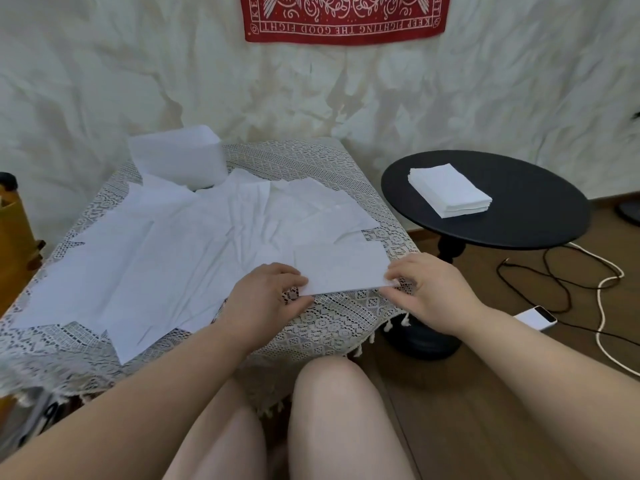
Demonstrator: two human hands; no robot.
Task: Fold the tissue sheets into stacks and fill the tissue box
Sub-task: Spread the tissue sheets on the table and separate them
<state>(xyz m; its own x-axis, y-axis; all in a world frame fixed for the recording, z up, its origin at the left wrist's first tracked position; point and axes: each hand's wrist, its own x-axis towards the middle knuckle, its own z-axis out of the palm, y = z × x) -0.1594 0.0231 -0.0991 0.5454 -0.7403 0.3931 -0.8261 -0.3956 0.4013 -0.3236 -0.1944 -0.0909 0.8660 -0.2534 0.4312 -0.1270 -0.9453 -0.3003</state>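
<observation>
Several loose white tissue sheets (194,237) lie spread over a lace-covered table (332,320). At the near right edge, a folded tissue sheet (343,270) is pinched at both near corners: my left hand (266,299) grips its left corner and my right hand (426,289) grips its right corner. A white tissue box (180,161) stands at the table's far left corner. A neat stack of folded tissues (450,190) rests on a round black side table (519,230) to the right.
A white phone or power bank (536,317) and black and white cables (602,282) lie on the wooden floor at right. A wooden piece of furniture (14,230) stands at the left. My knees are below the table's front edge.
</observation>
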